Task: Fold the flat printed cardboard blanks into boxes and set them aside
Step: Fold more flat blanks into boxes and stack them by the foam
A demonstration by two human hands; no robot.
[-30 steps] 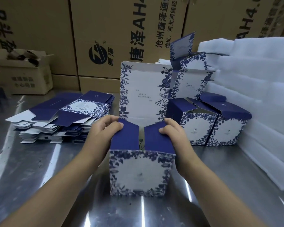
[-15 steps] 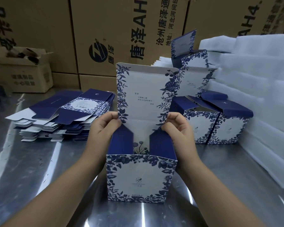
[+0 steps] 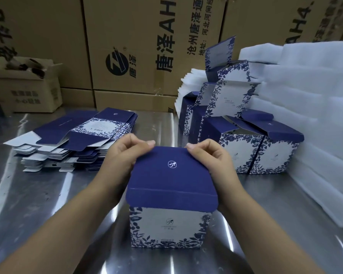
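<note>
Head camera looks down on two hands working at one box. The curled fingers of the left hand pinch the far left corner of the dark blue lid. The curled fingers of the right hand pinch the far right corner in the same way. The lid lies folded down over the top of the box, and its front flap hangs a little over the white front panel with blue flowers. This one box stands upright on the shiny metal table, in the middle and close to the person, between both forearms.

To the left, apart from the box, one stack of flat blanks lies on the table; the blanks are too many to count. To the right, two finished boxes stand side by side in a front row with their lids partly open. Behind them at least three more are piled, but their exact number I cannot tell. White foam sheets are piled at the right edge, touching the boxes. Large brown cartons make the back wall, and one small open carton stands at the far left.
</note>
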